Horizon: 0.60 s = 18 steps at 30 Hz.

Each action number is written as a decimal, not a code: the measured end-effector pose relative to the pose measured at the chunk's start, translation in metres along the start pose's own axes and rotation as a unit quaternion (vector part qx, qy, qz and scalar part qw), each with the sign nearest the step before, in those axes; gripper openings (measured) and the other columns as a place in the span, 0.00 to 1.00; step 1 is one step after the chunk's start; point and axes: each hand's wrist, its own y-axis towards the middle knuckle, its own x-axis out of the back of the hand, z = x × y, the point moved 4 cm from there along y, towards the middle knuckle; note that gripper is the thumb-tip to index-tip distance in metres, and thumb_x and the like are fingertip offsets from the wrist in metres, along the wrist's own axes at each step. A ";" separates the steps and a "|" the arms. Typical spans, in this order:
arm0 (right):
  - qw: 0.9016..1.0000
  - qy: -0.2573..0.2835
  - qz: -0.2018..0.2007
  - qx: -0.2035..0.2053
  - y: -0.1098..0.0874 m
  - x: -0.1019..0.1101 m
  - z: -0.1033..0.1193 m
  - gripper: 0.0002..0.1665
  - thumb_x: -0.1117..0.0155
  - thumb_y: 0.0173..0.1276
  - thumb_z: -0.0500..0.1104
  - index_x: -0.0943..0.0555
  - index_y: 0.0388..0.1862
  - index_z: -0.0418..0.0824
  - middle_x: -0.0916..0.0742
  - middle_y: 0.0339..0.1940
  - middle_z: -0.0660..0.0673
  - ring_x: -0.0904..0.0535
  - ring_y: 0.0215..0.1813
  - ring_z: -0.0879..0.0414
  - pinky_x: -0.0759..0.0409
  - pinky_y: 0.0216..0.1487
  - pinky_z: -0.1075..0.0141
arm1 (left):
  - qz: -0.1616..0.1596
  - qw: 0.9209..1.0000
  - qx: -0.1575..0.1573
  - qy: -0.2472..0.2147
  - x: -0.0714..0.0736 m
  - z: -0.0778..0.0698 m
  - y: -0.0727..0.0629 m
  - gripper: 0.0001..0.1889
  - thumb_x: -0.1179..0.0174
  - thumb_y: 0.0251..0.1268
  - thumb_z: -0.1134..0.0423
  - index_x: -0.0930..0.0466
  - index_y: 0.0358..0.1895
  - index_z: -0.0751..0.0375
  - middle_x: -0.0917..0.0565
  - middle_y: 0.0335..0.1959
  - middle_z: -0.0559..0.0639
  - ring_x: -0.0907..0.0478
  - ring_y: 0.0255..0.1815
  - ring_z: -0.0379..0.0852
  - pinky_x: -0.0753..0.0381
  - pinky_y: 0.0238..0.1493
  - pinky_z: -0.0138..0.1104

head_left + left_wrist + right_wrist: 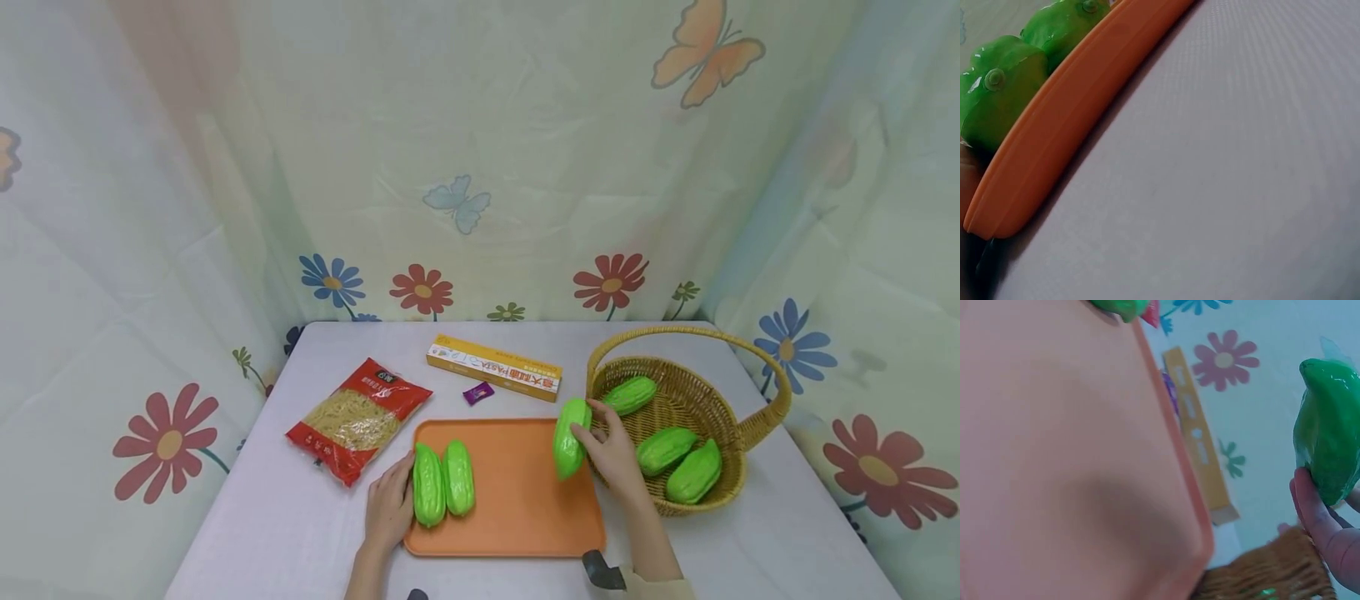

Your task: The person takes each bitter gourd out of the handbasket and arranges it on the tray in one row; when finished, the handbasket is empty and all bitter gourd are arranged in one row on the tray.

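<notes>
My right hand (611,450) grips a green ridged bitter melon (572,437) above the right end of an orange tray (517,500), beside the basket. In the right wrist view the fingers (1313,503) press against the lower part of this melon (1332,431). Two more bitter melons, one at the outside (429,485) and one just right of it (458,477), lie side by side at the tray's left end. My left hand (390,504) rests along the tray's left rim, close to the outer melon. Most of that hand is outside the left wrist view.
A wicker basket (731,454) with a tall handle stands to the right, holding several bitter melons (693,472). Behind the tray are a long pasta box (495,367) and a small purple packet (478,392). A red bag of pasta (363,417) lies at left.
</notes>
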 end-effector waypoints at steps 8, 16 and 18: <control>0.999 -0.029 0.009 0.031 0.001 -0.035 -0.002 0.35 0.37 0.62 0.42 0.39 0.65 0.34 0.29 0.58 0.31 0.23 0.49 0.42 0.20 0.38 0.63 | -0.025 0.999 -0.020 0.005 0.003 -0.002 -0.001 0.22 0.47 0.63 0.68 0.31 0.62 0.60 0.25 0.58 0.53 0.31 0.58 0.51 0.37 0.54 0.46; 0.998 -0.035 0.034 0.046 0.010 -0.069 -0.009 0.33 0.36 0.61 0.38 0.36 0.62 0.31 0.26 0.54 0.31 0.21 0.41 0.45 0.20 0.33 0.65 | -0.028 0.999 -0.027 0.006 0.004 -0.002 0.000 0.23 0.47 0.62 0.68 0.31 0.62 0.60 0.25 0.57 0.53 0.31 0.58 0.51 0.37 0.54 0.47; 0.998 -0.031 0.041 0.045 0.013 -0.077 -0.013 0.32 0.36 0.60 0.38 0.35 0.62 0.31 0.25 0.53 0.32 0.22 0.40 0.45 0.20 0.32 0.65 | -0.026 0.999 -0.027 0.004 0.003 -0.002 -0.001 0.23 0.46 0.62 0.68 0.31 0.62 0.60 0.25 0.58 0.53 0.31 0.58 0.52 0.37 0.54 0.48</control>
